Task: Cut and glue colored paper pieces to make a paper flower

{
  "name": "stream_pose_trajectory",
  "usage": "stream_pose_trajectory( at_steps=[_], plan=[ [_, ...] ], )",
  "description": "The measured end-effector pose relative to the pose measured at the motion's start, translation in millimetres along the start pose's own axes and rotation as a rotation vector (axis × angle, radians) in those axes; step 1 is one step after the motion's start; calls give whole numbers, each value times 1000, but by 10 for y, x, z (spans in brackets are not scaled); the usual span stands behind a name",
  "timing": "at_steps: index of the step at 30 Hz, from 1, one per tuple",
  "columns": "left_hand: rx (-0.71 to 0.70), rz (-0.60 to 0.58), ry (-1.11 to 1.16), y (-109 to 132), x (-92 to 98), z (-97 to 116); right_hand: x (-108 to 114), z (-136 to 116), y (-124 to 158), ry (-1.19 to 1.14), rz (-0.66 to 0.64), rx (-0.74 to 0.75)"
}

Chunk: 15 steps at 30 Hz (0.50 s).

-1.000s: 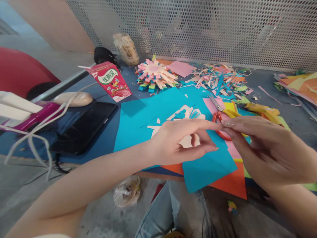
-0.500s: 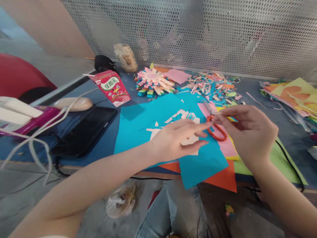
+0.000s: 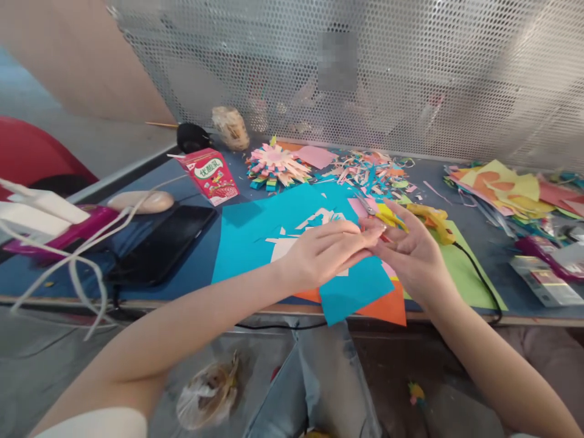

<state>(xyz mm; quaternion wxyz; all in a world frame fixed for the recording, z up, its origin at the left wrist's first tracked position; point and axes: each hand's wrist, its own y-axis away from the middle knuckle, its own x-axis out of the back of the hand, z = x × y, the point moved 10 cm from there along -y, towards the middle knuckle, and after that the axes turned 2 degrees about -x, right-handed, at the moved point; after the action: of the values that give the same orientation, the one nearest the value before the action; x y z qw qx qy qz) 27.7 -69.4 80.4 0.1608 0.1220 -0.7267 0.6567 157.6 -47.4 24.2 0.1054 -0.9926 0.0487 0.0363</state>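
Note:
My left hand [image 3: 314,252] reaches over the sheets with its fingers pressed together, and their tips meet my right hand [image 3: 417,261]. The right hand is turned palm inward, its fingers apart and loosely curved. Whatever lies between the fingertips is too small to make out. Just behind them lie scissors [image 3: 366,205], their red handles mostly hidden by my hands. Under my left hand are blue paper [image 3: 255,225] and a pale paper cut-out [image 3: 279,248], partly covered. Behind my right hand rests a yellow glue gun [image 3: 431,222] on green paper [image 3: 474,274].
A red drink carton [image 3: 212,176], a black phone [image 3: 162,243] and a computer mouse [image 3: 141,202] lie at left, near white cables [image 3: 75,243]. Behind are a fringed paper flower [image 3: 277,164] and paper scraps [image 3: 371,170]. A perforated metal panel [image 3: 274,55] closes the back.
My hands have come together at the fingertips. My right hand has turned and moved left, its fingers spreading from a pinch. The view has shifted, showing the glue gun more fully.

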Motion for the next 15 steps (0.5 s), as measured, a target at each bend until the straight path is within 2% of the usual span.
stream_pose_trajectory(
  at_steps=[3, 5, 7, 10, 12, 15],
  plan=[
    [-92, -41, -11, -38, -52, 142, 46, -44, 126, -25, 5, -22],
    [-1, -55, 73, -67, -93, 109, 76, -89, 227, -38, -2, -24],
    [215, -92, 234, -76, -184, -25, 106, -140, 333, -44, -19, -22],
    [690, -170, 536, 42, -396, -299, 210, -220, 485, -53, -10, -31],
    [961, -164, 703, 144, -468, -418, 342, -259, 579, -57, 35, -52],
    [1161, -103, 858, 181, -451, -524, 613, -280, 720, -49, 107, -84]
  ],
)
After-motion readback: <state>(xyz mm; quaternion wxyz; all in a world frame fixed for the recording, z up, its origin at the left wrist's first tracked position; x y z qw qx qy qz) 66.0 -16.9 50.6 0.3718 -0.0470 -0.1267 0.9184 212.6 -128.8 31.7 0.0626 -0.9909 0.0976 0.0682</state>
